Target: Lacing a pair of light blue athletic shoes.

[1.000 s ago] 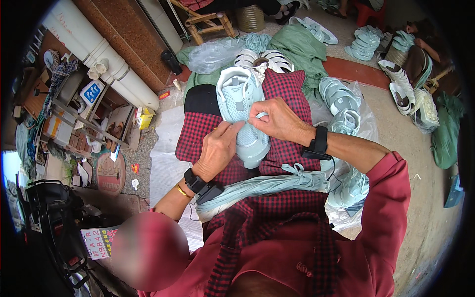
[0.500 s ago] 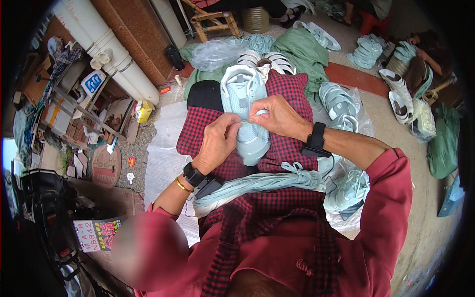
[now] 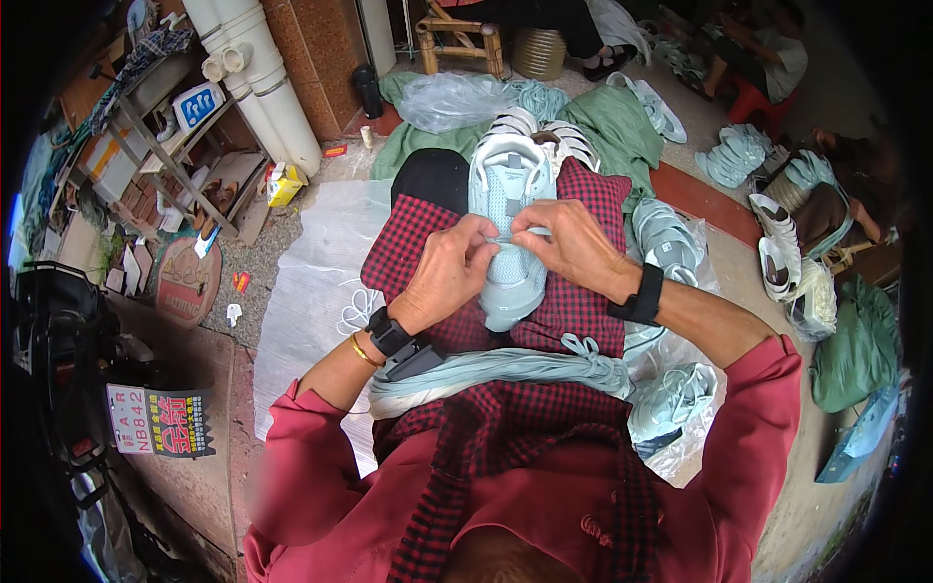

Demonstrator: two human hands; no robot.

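A light blue sneaker [image 3: 510,291] rests on my lap over red-and-black checked cloth [image 3: 585,282], its toe pointing toward me. Both hands meet over the lower end of its lacing opening. My left hand [image 3: 450,264] is closed in a pinch at the left edge, on a thin pale shoelace [image 3: 501,240] that runs between the fingertips. From the other side my right hand [image 3: 575,245] pinches the same lace, thumb and forefinger together. The lace's ends are hidden by the fingers. Across my waist lies a bundle of light blue laces [image 3: 486,373].
Several light blue shoes [image 3: 669,238] lie on plastic at my right. White shoes [image 3: 573,141] and a green sack [image 3: 617,117] are beyond my knees. A shelf rack [image 3: 170,146] and white pipes [image 3: 262,87] stand at left. A person [image 3: 763,58] sits far right.
The view has shifted, so the shoe and hands appear farther right. My hands remain at the same part of the shoe, with small finger movements; the pale loop by my right fingers no longer shows.
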